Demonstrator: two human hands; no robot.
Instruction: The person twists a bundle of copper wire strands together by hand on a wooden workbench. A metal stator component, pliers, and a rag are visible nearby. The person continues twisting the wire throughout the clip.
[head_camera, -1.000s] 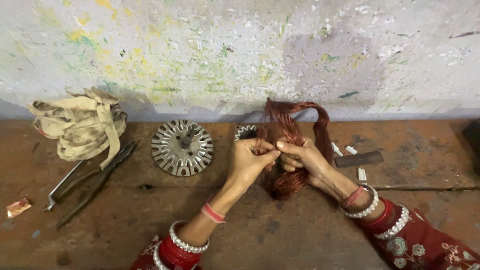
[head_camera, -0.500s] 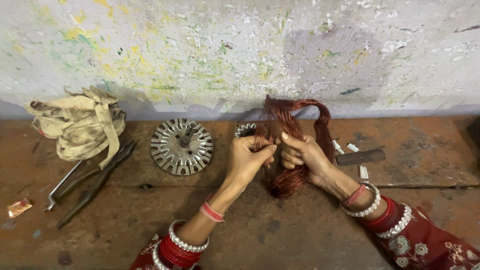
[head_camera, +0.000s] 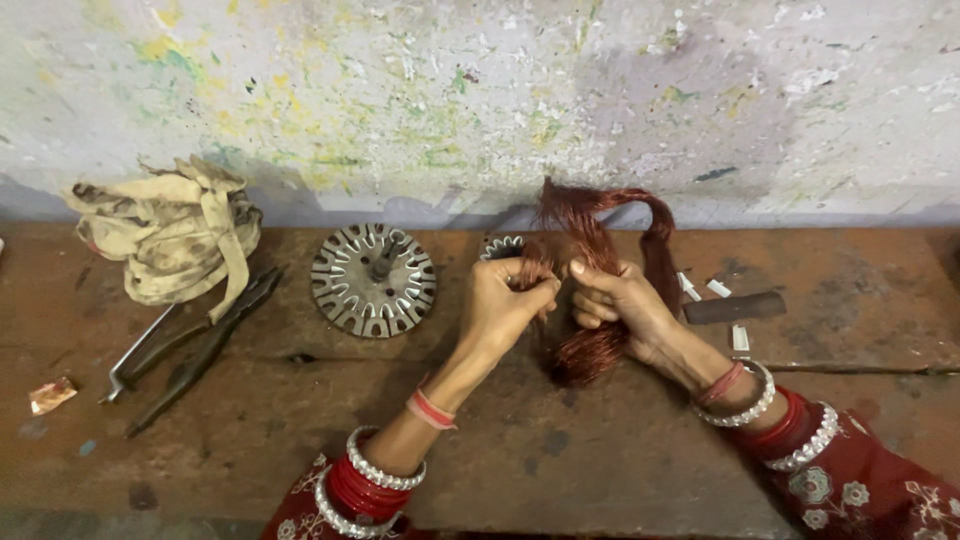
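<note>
On the bench, against the wall: you work at a worn brown bench (head_camera: 620, 470) below a paint-flecked wall (head_camera: 480, 90).
Cloth bundle: a knotted heap of dirty beige cloth strips (head_camera: 175, 235) sits far left, well apart from your hands.
Copper wire coil: the reddish copper wire coil (head_camera: 600, 270) stands at the middle right, arching up toward the wall and hanging down between your hands to the bench.
Left hand: your left hand (head_camera: 505, 305) is closed, pinching strands at the coil's left side.
Right hand: your right hand (head_camera: 620, 305) is clamped round the hank, fingers curled, just beside the left, the two nearly touching.
Doing it well: hold the hank firm with the right and draw only a few strands at a time with the left, so that nothing kinks or tangles.
Slotted disc: a round grey metal slotted disc (head_camera: 373, 280) lies left of your hands; a smaller toothed ring (head_camera: 500, 246) shows behind the left hand.
Pliers: dark pliers (head_camera: 200, 345) lie under the cloth.
Dark bar: a short dark bar (head_camera: 735, 307) lies right of the coil.
Packages, labels, signs: none seen; only small white slips (head_camera: 718, 288) near the bar and a reddish scrap (head_camera: 50, 395) far left.
</note>
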